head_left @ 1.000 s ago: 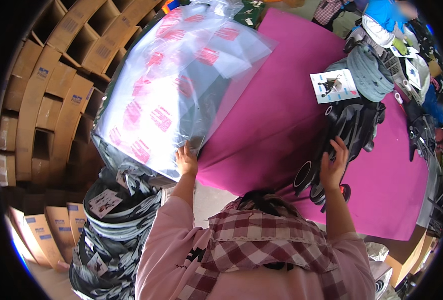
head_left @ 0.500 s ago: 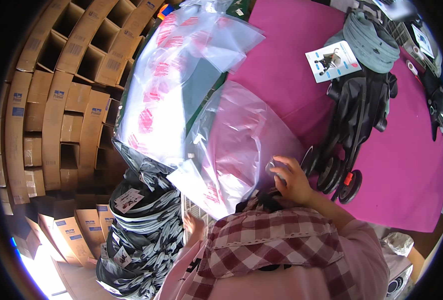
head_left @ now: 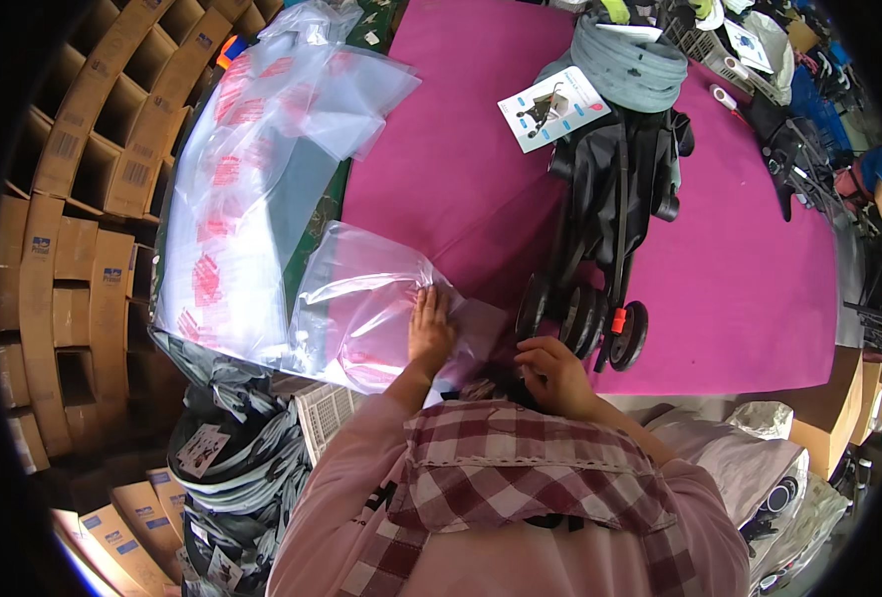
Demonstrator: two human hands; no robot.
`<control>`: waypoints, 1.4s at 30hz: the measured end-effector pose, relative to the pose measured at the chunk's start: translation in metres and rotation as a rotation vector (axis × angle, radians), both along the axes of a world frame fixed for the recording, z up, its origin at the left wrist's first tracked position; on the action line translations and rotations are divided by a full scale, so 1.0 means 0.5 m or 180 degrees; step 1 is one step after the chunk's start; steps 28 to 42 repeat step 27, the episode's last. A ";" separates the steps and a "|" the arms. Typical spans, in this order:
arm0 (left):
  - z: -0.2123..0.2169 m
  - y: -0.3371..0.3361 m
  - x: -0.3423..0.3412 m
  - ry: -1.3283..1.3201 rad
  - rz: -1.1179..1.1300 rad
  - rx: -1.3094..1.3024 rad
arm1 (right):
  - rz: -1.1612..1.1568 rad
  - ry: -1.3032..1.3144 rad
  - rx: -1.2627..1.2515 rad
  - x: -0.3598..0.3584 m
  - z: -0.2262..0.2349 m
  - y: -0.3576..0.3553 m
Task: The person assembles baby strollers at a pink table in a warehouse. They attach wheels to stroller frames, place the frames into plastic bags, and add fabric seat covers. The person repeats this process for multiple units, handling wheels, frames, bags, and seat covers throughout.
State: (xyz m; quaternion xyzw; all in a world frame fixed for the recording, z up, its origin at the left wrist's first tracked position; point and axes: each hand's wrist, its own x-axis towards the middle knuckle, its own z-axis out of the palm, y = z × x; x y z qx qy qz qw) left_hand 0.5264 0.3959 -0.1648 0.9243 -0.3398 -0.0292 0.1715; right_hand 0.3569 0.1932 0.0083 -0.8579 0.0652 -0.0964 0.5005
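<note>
A clear plastic bag (head_left: 361, 298) lies at the near edge of the magenta table (head_left: 760, 289). My left hand (head_left: 431, 323) rests flat on the bag with the fingers stretched out. My right hand (head_left: 552, 373) is curled at the bag's right corner and pinches its edge, just below the wheels of a folded black stroller (head_left: 610, 209). The stroller lies lengthwise on the table, wheels toward me. A white leaflet (head_left: 552, 104) sits by its far end.
A loose stack of clear bags with red print (head_left: 247, 189) covers the table's left side. Open cardboard boxes (head_left: 73, 249) line the left. Bundled dark goods (head_left: 232, 468) stand lower left. Grey folded fabric (head_left: 630, 65) and clutter lie at the back right.
One clear bag has come off the stack at the left and now lies flat in front of me. My right hand left the stroller for the bag's edge; my left hand now presses on it.
</note>
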 end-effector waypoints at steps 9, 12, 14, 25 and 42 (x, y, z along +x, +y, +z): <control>0.182 0.091 -0.103 0.0207 0.0627 -0.1238 | 0.0894 0.0216 0.0765 0.131 -0.045 -0.028; 0.254 0.046 -0.202 -0.0025 0.0520 -0.1314 | 0.0817 0.0673 0.0462 0.193 -0.098 0.022; 0.278 0.047 -0.256 -0.0102 0.0594 -0.1232 | 0.1350 0.1574 -0.0256 0.222 -0.079 0.052; 0.232 0.194 -0.405 0.3812 0.2084 -0.2751 | 0.1888 0.1338 0.0303 -0.006 -0.102 0.232; 0.222 0.249 -0.422 0.4049 0.1604 -0.3048 | 0.2105 0.0992 -0.0213 -0.036 -0.079 0.275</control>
